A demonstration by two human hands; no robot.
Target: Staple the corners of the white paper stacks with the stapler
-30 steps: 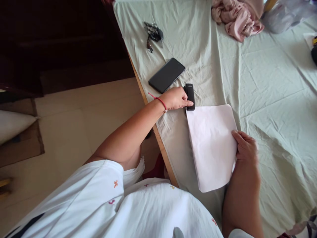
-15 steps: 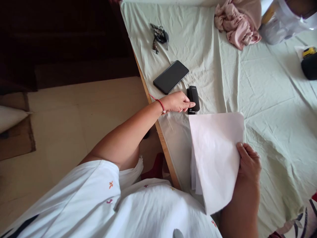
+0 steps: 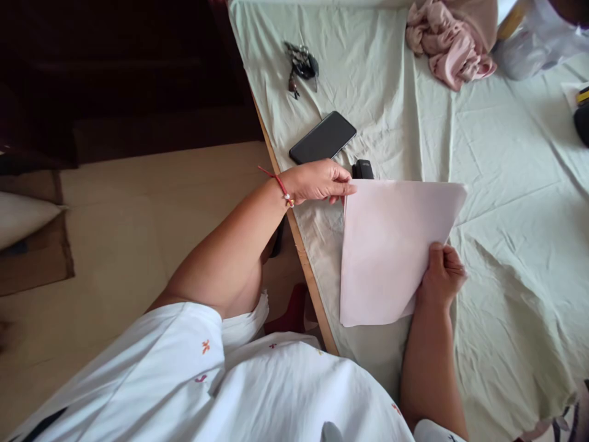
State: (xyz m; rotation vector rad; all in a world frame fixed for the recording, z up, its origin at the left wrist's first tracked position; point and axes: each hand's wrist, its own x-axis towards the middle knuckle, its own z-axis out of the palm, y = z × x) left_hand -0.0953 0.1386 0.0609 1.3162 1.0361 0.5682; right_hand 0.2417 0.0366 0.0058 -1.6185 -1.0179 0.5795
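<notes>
White sheets of paper (image 3: 391, 252) are held in a stack above the cloth-covered table. My left hand (image 3: 322, 182), with a red string on its wrist, pinches the stack's upper left corner between thumb and fingers. On the right edge, my right hand (image 3: 442, 273) grips the paper with its thumb on top. Just beyond the paper's far edge lies a black stapler (image 3: 363, 169); its nearer part is hidden under the sheets. A black phone (image 3: 323, 137) rests flat beyond my left hand.
A bunch of keys (image 3: 301, 66) lies near the far left of the table (image 3: 497, 147). At the far right are a crumpled pink cloth (image 3: 455, 52) and a clear plastic bag (image 3: 529, 49). The wooden table edge (image 3: 306, 264) runs beside my left arm.
My left hand has left the stapler and now pinches the paper's corner. The paper has moved away from my body, flatter, covering most of the stapler. My right hand has shifted slightly left and farther out.
</notes>
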